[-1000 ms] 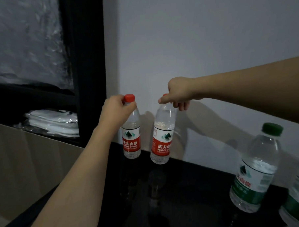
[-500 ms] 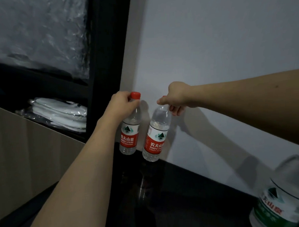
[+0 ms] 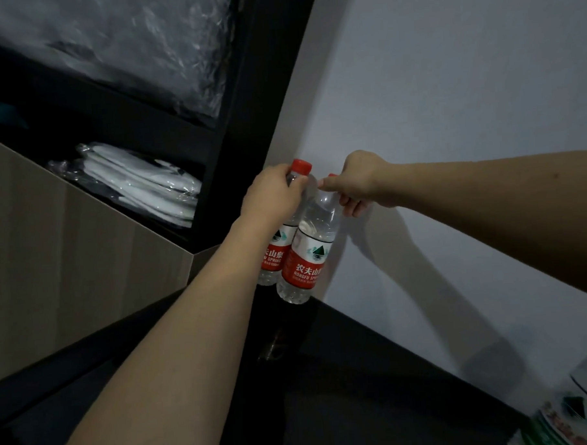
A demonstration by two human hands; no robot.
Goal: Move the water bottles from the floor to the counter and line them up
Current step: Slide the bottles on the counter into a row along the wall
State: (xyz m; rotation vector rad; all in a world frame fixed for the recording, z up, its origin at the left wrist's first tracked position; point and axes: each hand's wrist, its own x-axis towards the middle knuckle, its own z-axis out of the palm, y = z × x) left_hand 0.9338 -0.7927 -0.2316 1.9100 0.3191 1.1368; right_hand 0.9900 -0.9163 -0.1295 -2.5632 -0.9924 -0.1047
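Entry: placement and alignment at the counter's far corner.

Step in hand: two red-labelled bottles are being set down side by side against the wall [image 3: 464,80], at about 12 o'clock from the viewer. Placement is judged nearly complete; the floor is not in view, so how many bottles are left there cannot be told.

Item 1, left bottle [image 3: 275,256]: red cap, red label, upright, standing at the corner beside the black shelf frame [image 3: 263,99]. It is gripped at the neck by the left hand [image 3: 272,198], fingers curled round just under the cap.

Item 2, right bottle [image 3: 305,255]: same type, touching or nearly touching item 1 at its 3 o'clock, tilted slightly. Its cap is pinched from above by the right hand [image 3: 361,180]; thumb and forefinger are closed on the cap and the remaining fingers are curled beneath. Whether its base sits flat on the counter [image 3: 360,404] cannot be told.

Item 3, green-labelled bottle [image 3: 569,412]: blurred, at 4 o'clock, well apart from the pair, already on the counter.

Next move, as judged: item 2 is to be stood fully upright, both grips released, and the pair checked for line with item 3 along the wall. A slow release is called for, since item 2 looks light and could tip.

Other: folded white packets [image 3: 132,185] lie on the shelf at 10 o'clock.
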